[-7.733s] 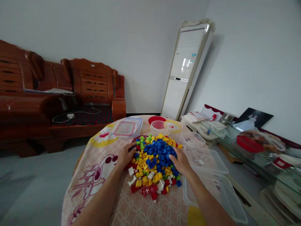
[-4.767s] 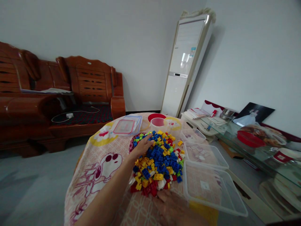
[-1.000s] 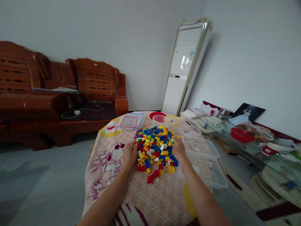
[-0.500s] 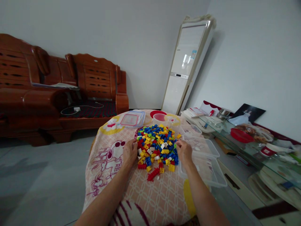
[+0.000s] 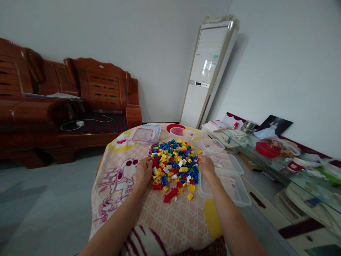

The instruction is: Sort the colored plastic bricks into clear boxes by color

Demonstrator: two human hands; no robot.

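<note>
A flat heap of small toy bricks [image 5: 174,164], blue, yellow, red, white and green, lies on a round table under a cartoon-print cloth [image 5: 119,177]. My left hand [image 5: 143,171] rests at the heap's left edge, fingers curled against the bricks. My right hand [image 5: 206,166] sits at the heap's right edge, fingers bent together next to a clear plastic box [image 5: 229,183]. What the fingers of either hand hold, if anything, is too small to see. A red brick strip [image 5: 170,195] lies loose at the near edge of the heap.
Three clear boxes line the table's right side, the middle box [image 5: 223,161] and a small box [image 5: 211,144] behind it. Stacked lids [image 5: 145,134] and a round tub [image 5: 178,132] sit at the back. A wooden sofa [image 5: 80,106], a standing air conditioner [image 5: 205,71] and a cluttered glass table [image 5: 279,156] surround the table.
Over the earlier frames the piled bricks have been spread out flatter. In the last second both hands stay at the heap's sides; the right hand has shifted slightly at its edge.
</note>
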